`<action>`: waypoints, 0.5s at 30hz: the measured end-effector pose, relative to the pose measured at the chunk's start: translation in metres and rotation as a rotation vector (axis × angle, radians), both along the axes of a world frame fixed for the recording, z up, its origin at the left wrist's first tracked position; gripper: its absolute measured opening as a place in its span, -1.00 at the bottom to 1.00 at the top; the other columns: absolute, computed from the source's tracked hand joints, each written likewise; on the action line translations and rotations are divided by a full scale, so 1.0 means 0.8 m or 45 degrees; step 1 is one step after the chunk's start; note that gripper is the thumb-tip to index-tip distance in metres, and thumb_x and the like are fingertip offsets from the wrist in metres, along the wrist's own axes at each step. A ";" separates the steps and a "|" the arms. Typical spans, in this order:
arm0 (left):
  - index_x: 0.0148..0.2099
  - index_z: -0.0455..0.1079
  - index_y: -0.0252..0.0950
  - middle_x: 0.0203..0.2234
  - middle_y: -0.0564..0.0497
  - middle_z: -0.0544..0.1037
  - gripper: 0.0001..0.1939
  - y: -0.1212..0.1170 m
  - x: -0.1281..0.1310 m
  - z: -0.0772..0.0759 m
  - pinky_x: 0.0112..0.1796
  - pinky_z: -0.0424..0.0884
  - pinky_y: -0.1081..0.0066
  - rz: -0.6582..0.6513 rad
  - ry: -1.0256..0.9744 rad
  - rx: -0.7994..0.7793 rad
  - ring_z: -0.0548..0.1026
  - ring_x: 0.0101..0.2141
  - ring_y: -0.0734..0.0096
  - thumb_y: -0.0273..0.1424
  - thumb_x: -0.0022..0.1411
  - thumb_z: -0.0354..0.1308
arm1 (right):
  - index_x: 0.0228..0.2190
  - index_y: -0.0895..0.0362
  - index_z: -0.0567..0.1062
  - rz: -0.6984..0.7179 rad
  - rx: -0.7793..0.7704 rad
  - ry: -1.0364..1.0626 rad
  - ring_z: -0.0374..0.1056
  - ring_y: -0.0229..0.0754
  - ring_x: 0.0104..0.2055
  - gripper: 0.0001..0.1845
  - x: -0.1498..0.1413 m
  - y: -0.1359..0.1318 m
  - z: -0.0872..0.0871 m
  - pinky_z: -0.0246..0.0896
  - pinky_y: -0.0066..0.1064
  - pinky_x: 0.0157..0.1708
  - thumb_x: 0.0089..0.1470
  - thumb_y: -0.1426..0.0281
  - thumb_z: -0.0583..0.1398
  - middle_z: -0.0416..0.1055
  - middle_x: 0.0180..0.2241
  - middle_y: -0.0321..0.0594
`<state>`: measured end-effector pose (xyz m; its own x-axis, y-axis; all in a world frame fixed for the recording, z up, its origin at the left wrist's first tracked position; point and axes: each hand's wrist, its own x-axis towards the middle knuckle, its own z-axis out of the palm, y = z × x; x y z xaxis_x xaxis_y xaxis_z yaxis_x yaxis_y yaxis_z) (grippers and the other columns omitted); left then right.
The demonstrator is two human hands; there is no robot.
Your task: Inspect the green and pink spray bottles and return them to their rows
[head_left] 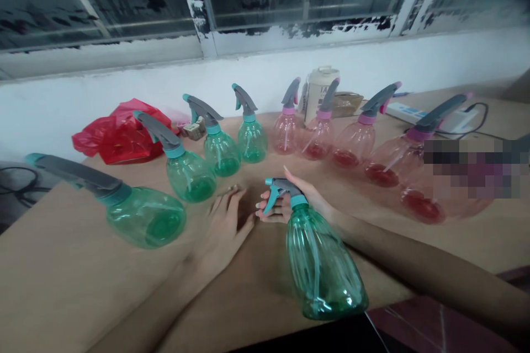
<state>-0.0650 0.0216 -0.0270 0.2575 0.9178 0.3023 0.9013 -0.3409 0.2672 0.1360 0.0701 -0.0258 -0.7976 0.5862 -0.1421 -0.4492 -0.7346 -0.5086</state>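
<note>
My right hand (317, 198) is wrapped round the grey and teal head of a green spray bottle (323, 256). Its thumb lies behind the head and its fingers are near the trigger. The clear, ribbed body tilts toward me, with a thin tube inside and its base near the table's front edge. My left hand (221, 226) is low over the table, palm down, fingers loosely spread and holding nothing. Just beyond it stands another green spray bottle (190, 176), and a larger-looking one (144, 218) is to its left.
Several green spray bottles curve along the left, several pink ones (317, 135) along the right. A red plastic bag (128, 132), a cream container (321, 91) and a white power strip (439, 116) lie near the wall. The rightmost part is pixelated. Windows are above the wooden table (53, 276).
</note>
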 end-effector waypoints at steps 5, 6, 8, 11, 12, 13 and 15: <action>0.14 0.12 -0.34 0.10 -0.20 0.32 -0.56 0.000 0.001 0.002 0.07 0.19 0.09 0.011 0.041 -0.010 0.24 0.12 0.09 -0.27 0.27 -0.07 | -0.28 0.29 0.49 -0.008 -0.069 -0.002 0.44 -0.10 -0.21 -0.39 0.000 0.001 0.003 0.25 -0.18 -0.04 0.15 -0.01 -0.02 0.50 -0.42 -0.06; 0.14 0.12 -0.35 0.10 -0.21 0.31 -0.56 0.000 0.001 0.002 0.07 0.19 0.09 0.010 0.046 -0.009 0.24 0.12 0.10 -0.27 0.27 -0.07 | -0.30 0.28 0.49 -0.011 -0.075 -0.003 0.44 -0.11 -0.23 -0.38 -0.001 0.001 0.003 0.26 -0.18 -0.05 0.13 -0.03 -0.01 0.50 -0.43 -0.06; 0.15 0.11 -0.35 0.10 -0.20 0.31 -0.55 0.000 0.001 0.001 0.08 0.19 0.10 0.008 0.051 -0.006 0.23 0.13 0.10 -0.26 0.27 -0.07 | -0.35 0.27 0.50 -0.022 -0.078 -0.015 0.44 -0.12 -0.28 -0.38 -0.002 0.001 0.004 0.29 -0.19 -0.10 0.11 -0.05 0.00 0.49 -0.45 -0.07; 0.14 0.13 -0.33 0.10 -0.18 0.33 -0.56 0.001 0.000 0.000 0.08 0.19 0.08 0.013 0.050 0.016 0.25 0.12 0.10 -0.24 0.28 -0.07 | -0.44 0.23 0.48 -0.100 -0.006 -0.053 0.42 -0.20 -0.41 -0.48 -0.002 0.000 0.002 0.34 -0.25 -0.22 0.11 0.01 0.06 0.46 -0.50 -0.15; 0.14 0.14 -0.32 0.09 -0.18 0.33 -0.57 0.001 0.000 -0.001 0.08 0.19 0.08 0.016 0.050 0.023 0.25 0.12 0.11 -0.23 0.29 -0.07 | -0.46 0.22 0.47 -0.137 0.038 -0.078 0.40 -0.23 -0.46 -0.53 -0.001 -0.001 0.000 0.35 -0.29 -0.28 0.10 0.05 0.09 0.44 -0.53 -0.19; 0.14 0.14 -0.33 0.09 -0.18 0.33 -0.57 0.001 0.000 -0.001 0.08 0.19 0.08 0.020 0.054 0.028 0.25 0.11 0.11 -0.22 0.29 -0.07 | -0.49 0.21 0.46 -0.167 0.083 -0.110 0.38 -0.25 -0.50 -0.56 -0.001 -0.001 -0.001 0.35 -0.33 -0.33 0.09 0.07 0.11 0.42 -0.56 -0.22; 0.14 0.15 -0.34 0.09 -0.19 0.33 -0.56 0.001 0.000 -0.002 0.08 0.18 0.09 0.028 0.064 0.030 0.25 0.11 0.11 -0.22 0.30 -0.06 | -0.53 0.20 0.44 -0.184 0.154 -0.176 0.36 -0.27 -0.53 -0.58 -0.001 -0.004 -0.004 0.32 -0.39 -0.42 0.06 0.08 0.15 0.39 -0.60 -0.25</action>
<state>-0.0649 0.0224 -0.0283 0.2531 0.9160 0.3114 0.9207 -0.3269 0.2133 0.1349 0.0670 -0.0287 -0.6817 0.7125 -0.1662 -0.4654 -0.5975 -0.6529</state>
